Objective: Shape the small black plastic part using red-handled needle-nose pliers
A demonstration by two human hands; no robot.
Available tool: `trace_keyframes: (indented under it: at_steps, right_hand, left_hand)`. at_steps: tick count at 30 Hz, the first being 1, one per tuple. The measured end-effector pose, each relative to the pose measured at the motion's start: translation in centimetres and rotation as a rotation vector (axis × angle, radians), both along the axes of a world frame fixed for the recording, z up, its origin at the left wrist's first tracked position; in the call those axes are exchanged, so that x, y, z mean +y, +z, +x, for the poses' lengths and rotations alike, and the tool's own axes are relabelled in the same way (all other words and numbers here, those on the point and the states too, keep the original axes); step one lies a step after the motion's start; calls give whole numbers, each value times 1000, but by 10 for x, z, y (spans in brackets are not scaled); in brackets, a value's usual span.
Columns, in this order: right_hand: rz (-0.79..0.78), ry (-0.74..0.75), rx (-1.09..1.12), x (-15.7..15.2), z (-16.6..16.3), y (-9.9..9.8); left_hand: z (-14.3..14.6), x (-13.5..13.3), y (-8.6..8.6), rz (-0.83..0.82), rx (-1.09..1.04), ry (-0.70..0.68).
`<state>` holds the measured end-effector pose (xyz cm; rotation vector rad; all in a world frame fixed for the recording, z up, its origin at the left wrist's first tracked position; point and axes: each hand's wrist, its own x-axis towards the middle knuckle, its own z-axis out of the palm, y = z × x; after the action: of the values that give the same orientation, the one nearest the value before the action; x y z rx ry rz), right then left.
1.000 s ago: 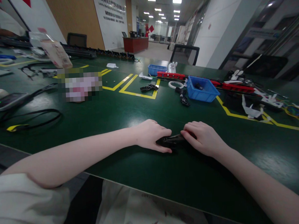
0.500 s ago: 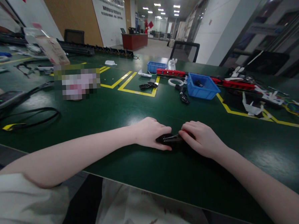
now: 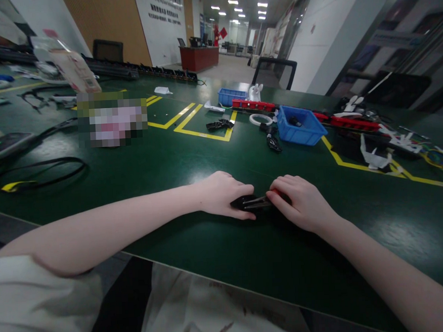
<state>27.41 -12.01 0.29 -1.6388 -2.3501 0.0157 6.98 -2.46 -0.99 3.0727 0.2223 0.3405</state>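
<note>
A small black part [image 3: 253, 202] lies on the green table [image 3: 191, 157] right in front of me. My left hand [image 3: 221, 194] is curled around its left end, thumb and fingers pinching it. My right hand [image 3: 303, 203] grips its right end with bent fingers; a bit of red shows under those fingertips. Both hands rest on the tabletop and hide most of the part.
A blue bin [image 3: 299, 126] stands further back, with black parts [image 3: 272, 142] beside it, a white ring [image 3: 260, 119] and red strips [image 3: 253, 105]. A smaller blue bin [image 3: 231, 96] is behind. Black cables [image 3: 39, 174] lie at left. Yellow tape lines [image 3: 201, 133] mark the table.
Both hands stay on the black part with almost no shift. The view has tilted slightly, so the table's objects sit a little lower and closer.
</note>
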Motion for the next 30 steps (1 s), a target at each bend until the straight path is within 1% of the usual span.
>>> trace_keyframes:
  at_steps: [5, 18, 26, 30]
  right_hand:
    - [30, -19, 16, 0, 1, -1]
    - [-55, -2, 0, 1, -9, -3]
    - [-45, 8, -16, 4, -3, -1]
    - [-53, 18, -24, 5, -3, 0]
  left_hand:
    - [0, -1, 1, 7, -3, -4]
    - [1, -1, 0, 36, 10, -11]
    - [1, -2, 0, 69, 19, 12]
    - [2, -2, 1, 68, 18, 2]
